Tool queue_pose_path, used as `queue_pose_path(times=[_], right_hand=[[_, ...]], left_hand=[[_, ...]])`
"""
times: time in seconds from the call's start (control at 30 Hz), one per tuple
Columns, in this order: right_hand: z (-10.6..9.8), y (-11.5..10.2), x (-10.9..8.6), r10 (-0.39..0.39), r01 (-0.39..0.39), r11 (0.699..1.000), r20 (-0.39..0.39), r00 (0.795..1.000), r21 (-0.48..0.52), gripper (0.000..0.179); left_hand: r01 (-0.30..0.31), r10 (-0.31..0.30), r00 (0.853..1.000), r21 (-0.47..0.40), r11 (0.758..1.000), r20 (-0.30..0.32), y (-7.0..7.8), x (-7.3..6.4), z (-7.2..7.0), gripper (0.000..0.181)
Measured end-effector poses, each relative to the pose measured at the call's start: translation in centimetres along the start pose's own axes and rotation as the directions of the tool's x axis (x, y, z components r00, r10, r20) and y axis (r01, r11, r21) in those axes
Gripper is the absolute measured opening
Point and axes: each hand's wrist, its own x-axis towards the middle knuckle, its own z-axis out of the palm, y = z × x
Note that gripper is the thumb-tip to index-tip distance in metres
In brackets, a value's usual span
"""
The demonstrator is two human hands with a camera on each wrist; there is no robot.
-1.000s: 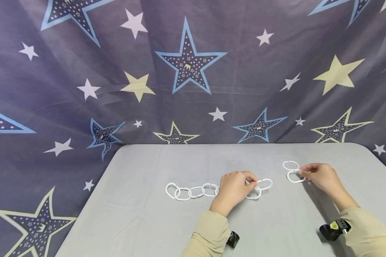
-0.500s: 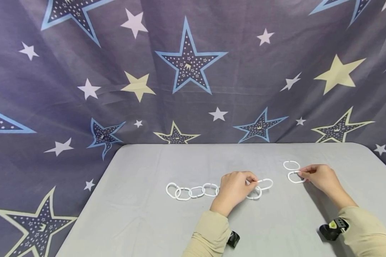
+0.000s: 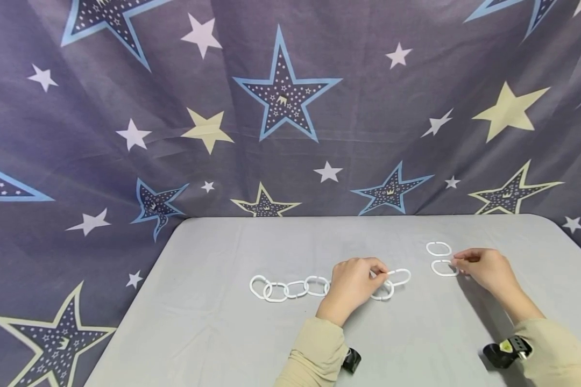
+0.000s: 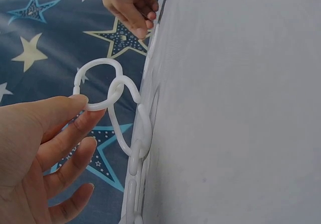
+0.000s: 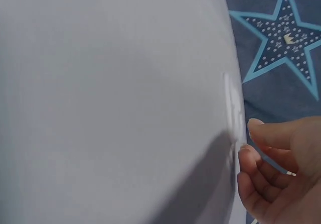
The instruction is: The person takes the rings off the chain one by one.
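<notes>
A chain of white plastic links [image 3: 298,296] lies across the table, and my left hand [image 3: 353,279] hides part of it. Between thumb and index finger the left hand pinches the chain's end link [image 4: 100,61], which is raised in the left wrist view with a second link [image 4: 146,123] hooked through it. My right hand [image 3: 481,266] is low over the table at the right. Its fingertips are at the right end of a loose white link [image 3: 444,276]. In the right wrist view the right thumb and index finger stand apart, with no link visible between them.
Another loose white link [image 3: 439,255] lies just behind the one beside the right hand. The grey tabletop [image 3: 213,333] ends at the back against a dark curtain [image 3: 348,134] printed with stars. Each wrist wears a small black camera [image 3: 501,355].
The right fingers have drawn slightly back to the right from the loose link, which has shifted a little toward the front, away from the rear link. My left hand and the chain stay still.
</notes>
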Motion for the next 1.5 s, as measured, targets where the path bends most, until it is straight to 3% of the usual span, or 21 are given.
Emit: queue_pose_path(times=[0.23,0.73,1.5], right_hand=[[0.6,-1.8,-1.6,-0.061,0.063,0.997,-0.055,0.997,0.035,0.022],[2.6,-5.6,-4.2,-0.068,0.081,0.983,-0.083,0.994,0.163,0.018],[4.2,-9.4,-3.9,-0.175,0.177,0.969,-0.029,0.984,0.173,0.016]], left_hand=[[-0.007,0.007,1.0,0.0,1.0,-0.008,0.0,0.1,0.0,0.007],[-0.011,0.011,1.0,0.003,1.0,-0.008,0.1,-0.1,-0.1,0.006],[-0.01,0.01,1.0,-0.013,1.0,0.015,-0.1,0.0,-0.3,0.007]])
